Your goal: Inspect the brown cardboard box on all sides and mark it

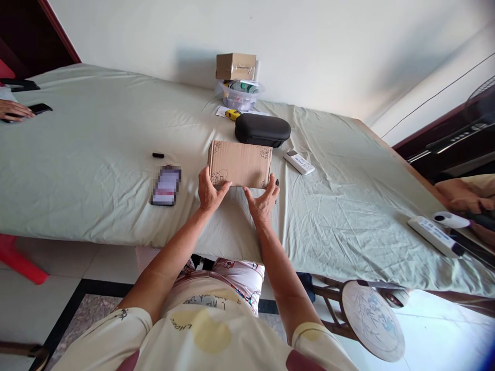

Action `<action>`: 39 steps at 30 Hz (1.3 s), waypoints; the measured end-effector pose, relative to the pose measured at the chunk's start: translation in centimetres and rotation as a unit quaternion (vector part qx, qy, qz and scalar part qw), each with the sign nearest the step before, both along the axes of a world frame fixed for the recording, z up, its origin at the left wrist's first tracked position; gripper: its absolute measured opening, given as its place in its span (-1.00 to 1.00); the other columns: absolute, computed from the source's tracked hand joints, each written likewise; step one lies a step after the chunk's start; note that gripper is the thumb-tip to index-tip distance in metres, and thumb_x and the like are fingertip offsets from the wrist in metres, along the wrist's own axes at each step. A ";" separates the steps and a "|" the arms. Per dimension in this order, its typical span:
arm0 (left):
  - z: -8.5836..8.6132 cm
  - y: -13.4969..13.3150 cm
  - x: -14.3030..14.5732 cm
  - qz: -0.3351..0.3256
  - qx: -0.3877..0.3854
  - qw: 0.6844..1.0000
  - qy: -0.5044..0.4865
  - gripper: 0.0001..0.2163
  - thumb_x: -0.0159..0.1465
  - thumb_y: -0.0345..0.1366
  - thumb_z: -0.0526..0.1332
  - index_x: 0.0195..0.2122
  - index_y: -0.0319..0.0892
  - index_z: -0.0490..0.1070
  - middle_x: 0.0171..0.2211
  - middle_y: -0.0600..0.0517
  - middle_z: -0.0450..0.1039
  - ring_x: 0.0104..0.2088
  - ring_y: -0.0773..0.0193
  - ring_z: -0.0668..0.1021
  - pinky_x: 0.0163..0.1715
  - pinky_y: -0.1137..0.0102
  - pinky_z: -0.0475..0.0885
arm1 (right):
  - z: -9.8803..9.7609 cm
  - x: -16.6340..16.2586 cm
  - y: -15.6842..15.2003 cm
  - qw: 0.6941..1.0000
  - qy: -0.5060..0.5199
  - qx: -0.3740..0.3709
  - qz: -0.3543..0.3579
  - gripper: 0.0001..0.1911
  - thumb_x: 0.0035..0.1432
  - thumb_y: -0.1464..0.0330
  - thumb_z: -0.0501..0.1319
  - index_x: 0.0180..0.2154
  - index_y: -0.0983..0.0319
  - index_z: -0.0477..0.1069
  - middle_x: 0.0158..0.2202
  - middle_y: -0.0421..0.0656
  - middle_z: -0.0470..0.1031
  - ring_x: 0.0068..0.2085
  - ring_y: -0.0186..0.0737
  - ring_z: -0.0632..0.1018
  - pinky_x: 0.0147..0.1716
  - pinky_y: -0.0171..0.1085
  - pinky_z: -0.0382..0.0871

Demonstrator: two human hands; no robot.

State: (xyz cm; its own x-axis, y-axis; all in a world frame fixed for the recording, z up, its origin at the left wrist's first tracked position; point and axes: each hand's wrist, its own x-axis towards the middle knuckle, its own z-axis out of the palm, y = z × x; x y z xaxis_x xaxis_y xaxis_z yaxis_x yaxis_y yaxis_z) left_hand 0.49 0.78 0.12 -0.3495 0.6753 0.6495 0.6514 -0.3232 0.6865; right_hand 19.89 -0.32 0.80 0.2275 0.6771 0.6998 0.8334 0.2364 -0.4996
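Observation:
A flat brown cardboard box point(240, 163) with drawn flower marks lies on the pale green sheet point(96, 154) in front of me. My left hand point(209, 191) grips its near left corner, thumb on the front face. My right hand point(263, 201) touches the near right edge with fingers spread and thumb against the box. A dark pen or marker tip shows beside my right fingers.
A phone point(166, 185) and a small black cap point(158, 155) lie to the left. Behind the box are a black case point(262, 130), a white remote point(299, 162), a plastic tub point(238, 95) with a second box point(235, 66). Another person's hand point(13, 110) is at far left. A stool point(371, 319) stands at right.

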 end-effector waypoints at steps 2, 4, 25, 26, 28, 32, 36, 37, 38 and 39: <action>0.1 -0.3 0.5 -0.002 -0.019 1.000 -0.007 -0.03 0.17 0.22 0.46 0.41 -0.26 0.12 0.31 -0.42 0.34 0.36 -0.24 0.45 0.38 -0.07 0.38 | 0.0 -0.5 -0.1 1.000 -0.010 -0.005 -0.015 0.11 0.16 -0.28 0.25 0.47 0.20 0.01 0.07 0.13 0.44 0.06 0.16 0.50 0.08 0.23 0.48; 0.2 -0.6 0.7 -0.006 -0.031 0.999 -0.013 0.02 0.12 0.19 0.51 0.42 -0.28 0.10 0.32 -0.45 0.31 0.38 -0.28 0.42 0.39 -0.09 0.36 | 0.1 -0.8 -0.2 0.999 -0.010 -0.019 -0.027 0.10 0.15 -0.29 0.25 0.47 0.18 0.01 0.07 0.14 0.44 0.07 0.19 0.49 0.07 0.25 0.48; -0.2 0.4 -0.8 -0.075 -0.027 0.988 -0.131 -0.13 0.34 0.37 0.16 0.42 -0.24 0.21 0.40 -0.37 0.35 0.45 -0.11 0.39 0.47 0.07 0.28 | -0.2 0.8 0.6 0.973 0.213 0.044 0.071 -0.54 0.34 0.10 0.21 0.15 0.17 0.47 -0.19 -0.15 0.48 -0.26 -0.30 0.51 -0.25 -0.26 0.49; -0.2 0.4 -0.9 -0.076 -0.024 0.988 -0.136 -0.16 0.35 0.36 0.14 0.41 -0.23 0.23 0.39 -0.35 0.37 0.44 -0.09 0.41 0.46 0.07 0.29 | 0.0 0.8 0.5 0.972 0.216 0.047 0.074 -0.56 0.34 0.10 0.21 0.13 0.17 0.49 -0.22 -0.17 0.47 -0.28 -0.31 0.51 -0.26 -0.27 0.48; -0.1 0.5 -1.2 -0.074 -0.023 0.987 -0.143 -0.21 0.39 0.33 0.11 0.38 -0.23 0.28 0.36 -0.33 0.41 0.41 -0.07 0.45 0.45 0.08 0.31 | 0.1 0.8 0.4 0.971 0.221 0.054 0.080 -0.59 0.35 0.11 0.21 0.10 0.17 0.50 -0.26 -0.20 0.45 -0.30 -0.32 0.50 -0.26 -0.27 0.46; -0.1 0.7 -1.7 -0.068 -0.026 0.986 -0.148 -0.27 0.44 0.29 0.06 0.34 -0.22 0.36 0.31 -0.30 0.48 0.36 -0.04 0.51 0.41 0.10 0.37 | 0.3 0.8 0.4 0.966 0.236 0.066 0.087 -0.61 0.33 0.08 0.24 0.04 0.17 0.50 -0.30 -0.23 0.42 -0.32 -0.33 0.49 -0.26 -0.27 0.45; 0.0 0.8 -1.8 -0.062 -0.018 0.987 -0.146 -0.28 0.47 0.29 -0.05 0.32 -0.22 0.41 0.28 -0.28 0.52 0.33 0.01 0.55 0.38 0.15 0.41 | 0.4 0.7 0.4 0.964 0.243 0.067 0.080 -0.62 0.32 0.07 0.24 0.01 0.18 0.51 -0.30 -0.23 0.43 -0.33 -0.33 0.49 -0.26 -0.27 0.46; 0.0 0.8 -1.8 -0.060 -0.014 0.987 -0.146 -0.27 0.48 0.30 -0.08 0.31 -0.22 0.41 0.28 -0.28 0.53 0.32 0.01 0.56 0.37 0.16 0.42 | 0.5 0.7 0.4 0.964 0.244 0.067 0.079 -0.63 0.32 0.08 0.23 0.00 0.18 0.51 -0.30 -0.22 0.44 -0.33 -0.33 0.49 -0.26 -0.27 0.46; 0.1 0.7 -1.7 -0.059 -0.010 0.988 -0.145 -0.25 0.48 0.30 -0.10 0.31 -0.23 0.42 0.28 -0.29 0.53 0.32 0.02 0.56 0.37 0.17 0.42 | 0.5 0.7 0.3 0.964 0.245 0.069 0.079 -0.63 0.33 0.09 0.23 -0.01 0.19 0.52 -0.29 -0.21 0.45 -0.32 -0.33 0.49 -0.26 -0.27 0.46; 0.1 0.7 -1.7 -0.060 -0.007 0.988 -0.146 -0.24 0.48 0.31 -0.13 0.31 -0.24 0.42 0.28 -0.29 0.52 0.32 0.02 0.56 0.37 0.18 0.42 | 0.6 0.7 0.3 0.963 0.247 0.071 0.079 -0.64 0.33 0.09 0.22 -0.02 0.19 0.52 -0.29 -0.20 0.47 -0.32 -0.33 0.49 -0.26 -0.27 0.46</action>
State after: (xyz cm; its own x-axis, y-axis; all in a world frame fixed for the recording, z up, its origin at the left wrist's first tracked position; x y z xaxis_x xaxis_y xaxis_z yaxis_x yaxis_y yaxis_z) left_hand -1.25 1.48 0.26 -0.4375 0.7310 0.5237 0.3835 -0.3750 0.8440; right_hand 20.55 0.00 1.41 0.4580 0.6362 0.6209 0.4511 0.4355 -0.7790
